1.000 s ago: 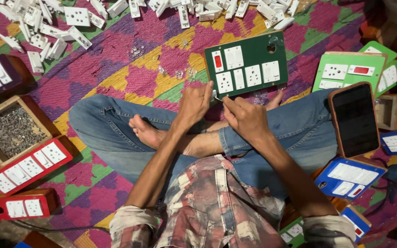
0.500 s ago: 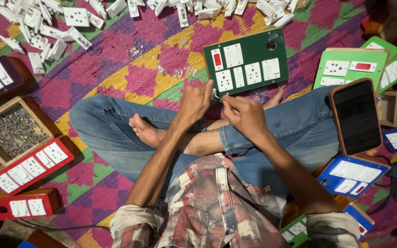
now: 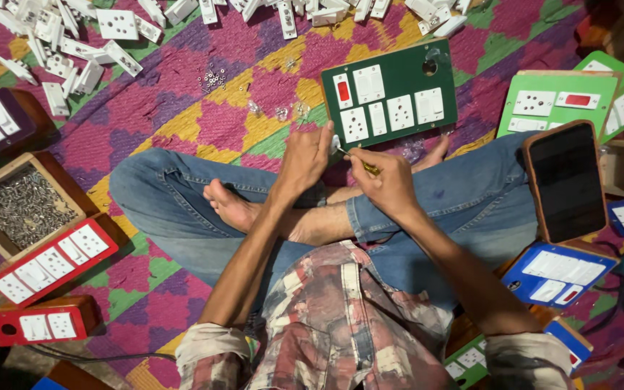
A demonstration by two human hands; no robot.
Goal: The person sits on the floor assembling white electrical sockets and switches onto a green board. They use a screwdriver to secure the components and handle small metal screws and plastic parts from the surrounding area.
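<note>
Pinching screwdriver [image 3: 367,167] in right hand [image 3: 391,184]

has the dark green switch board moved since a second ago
No. The dark green switch board lies at the same spot on the patterned mat, just beyond the hands.

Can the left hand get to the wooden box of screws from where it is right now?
Probably yes. The left hand holds only a small white part, and the wooden box of screws sits open-topped on that side, beyond the left knee, with nothing covering it.
</note>
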